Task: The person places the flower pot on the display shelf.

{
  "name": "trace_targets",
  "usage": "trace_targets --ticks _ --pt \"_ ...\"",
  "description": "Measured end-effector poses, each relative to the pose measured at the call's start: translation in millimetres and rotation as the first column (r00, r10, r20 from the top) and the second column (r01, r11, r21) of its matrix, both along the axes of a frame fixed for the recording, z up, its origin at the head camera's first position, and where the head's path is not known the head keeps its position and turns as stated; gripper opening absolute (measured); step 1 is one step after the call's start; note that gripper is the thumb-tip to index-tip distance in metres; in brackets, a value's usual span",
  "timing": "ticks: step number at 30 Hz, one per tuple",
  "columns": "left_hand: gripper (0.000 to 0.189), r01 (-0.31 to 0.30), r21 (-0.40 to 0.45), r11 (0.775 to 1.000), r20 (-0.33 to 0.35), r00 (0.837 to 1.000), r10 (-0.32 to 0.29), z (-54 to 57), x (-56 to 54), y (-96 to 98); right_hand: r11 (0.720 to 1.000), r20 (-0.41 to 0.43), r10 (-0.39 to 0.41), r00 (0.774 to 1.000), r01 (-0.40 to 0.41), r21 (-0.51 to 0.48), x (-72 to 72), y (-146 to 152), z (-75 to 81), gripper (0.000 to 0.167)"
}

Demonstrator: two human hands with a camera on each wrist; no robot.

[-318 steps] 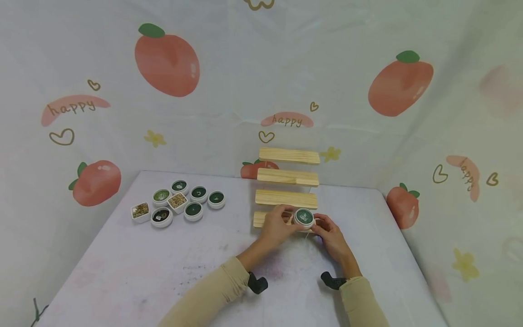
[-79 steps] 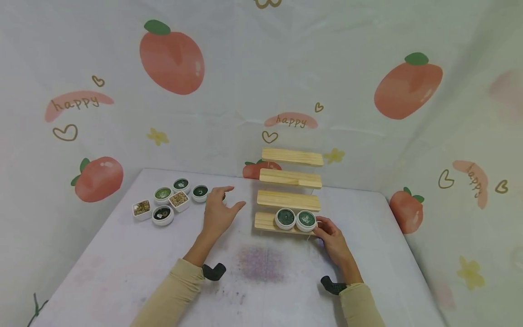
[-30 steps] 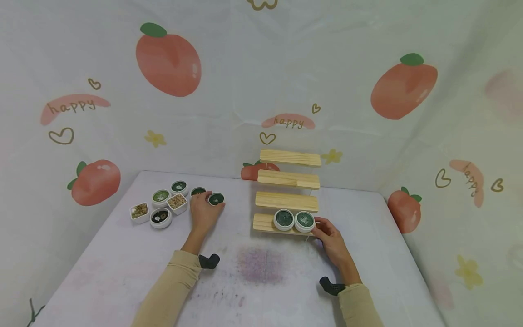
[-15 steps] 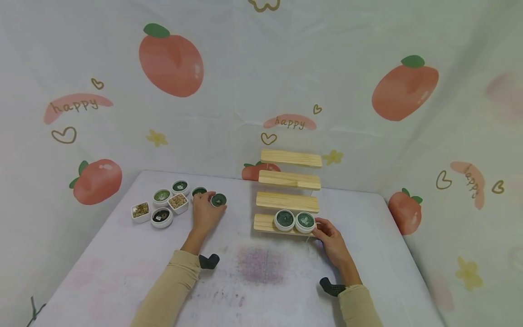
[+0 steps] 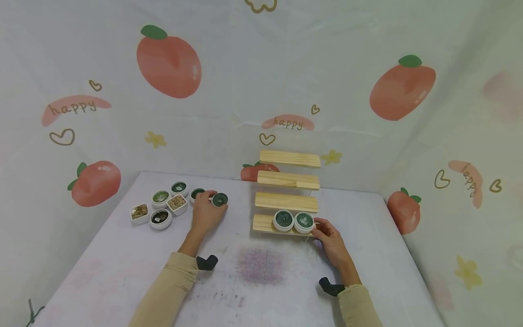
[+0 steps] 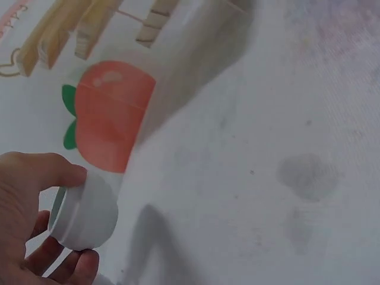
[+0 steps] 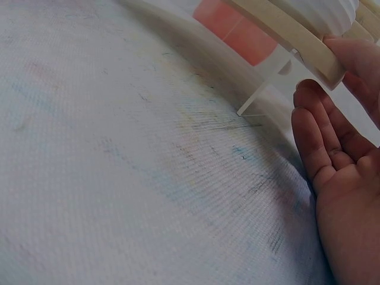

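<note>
My left hand (image 5: pixel 207 213) pinches a small round white pot (image 5: pixel 219 200) with a dark green top. In the left wrist view that white pot (image 6: pixel 89 214) is tilted on its side between thumb and fingers. My right hand (image 5: pixel 333 240) holds the right end of the lowest shelf of a wooden tiered rack (image 5: pixel 263 223). In the right wrist view its thumb lies against the wooden shelf (image 7: pixel 291 32), with the other fingers below. Two round white pots with green tops, a left one (image 5: pixel 283 220) and a right one (image 5: pixel 304 222), stand side by side on that shelf.
At the table's left stand more pots: a round dark-green one (image 5: pixel 179 188), a light-green one (image 5: pixel 160 198), a black-filled one (image 5: pixel 160 218) and square ones with grainy filling, such as the near one (image 5: pixel 140 212). A printed cloth (image 5: pixel 229 81) hangs behind the white table (image 5: pixel 286 295).
One pot, then a second, came to stand on the lowest shelf. My left hand went back left, took hold of another green-topped pot and has shifted it slightly right. My right hand stays at the shelf end.
</note>
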State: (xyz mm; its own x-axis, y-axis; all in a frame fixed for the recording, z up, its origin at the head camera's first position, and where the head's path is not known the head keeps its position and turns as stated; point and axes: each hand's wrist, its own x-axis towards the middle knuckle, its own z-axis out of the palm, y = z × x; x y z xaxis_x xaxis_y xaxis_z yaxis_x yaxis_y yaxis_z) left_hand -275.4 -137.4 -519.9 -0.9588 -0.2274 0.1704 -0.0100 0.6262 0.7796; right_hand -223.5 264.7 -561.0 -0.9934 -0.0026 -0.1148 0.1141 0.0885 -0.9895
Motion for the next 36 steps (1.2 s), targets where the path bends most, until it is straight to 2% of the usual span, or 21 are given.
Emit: trace_targets --ticks 5,12,19,24,30,36 --pt "0.062 0.029 0.046 0.999 -0.043 0.999 -0.027 13.7 1.5 5.8 1.000 -0.024 0.010 1.000 -0.010 0.004 1.1 0.0 0.1 0.033" --pt "0.066 0.051 0.158 0.986 -0.051 0.998 -0.043 28.9 9.6 17.8 1.000 -0.028 0.007 1.000 -0.007 0.014 2.4 0.7 0.6 0.034" --pt "0.064 0.122 0.202 0.972 -0.083 0.991 -0.107 44.0 18.1 30.3 1.000 -0.003 -0.002 1.000 0.002 0.003 -0.3 1.4 -2.1 0.035" --pt "0.062 0.201 0.255 0.946 -0.115 0.977 -0.177 55.0 25.3 38.8 1.000 0.009 0.006 1.000 -0.006 0.001 -2.3 1.8 -4.0 0.035" --pt "0.061 0.328 0.333 0.884 -0.147 0.944 -0.295 56.1 28.7 50.4 1.000 0.010 -0.006 1.000 0.006 -0.001 -1.7 1.8 -2.8 0.035" --pt "0.061 0.343 0.325 0.881 -0.092 0.939 -0.332 47.5 30.1 58.8 1.000 -0.006 -0.001 1.000 0.001 -0.003 -1.0 1.5 -2.0 0.032"
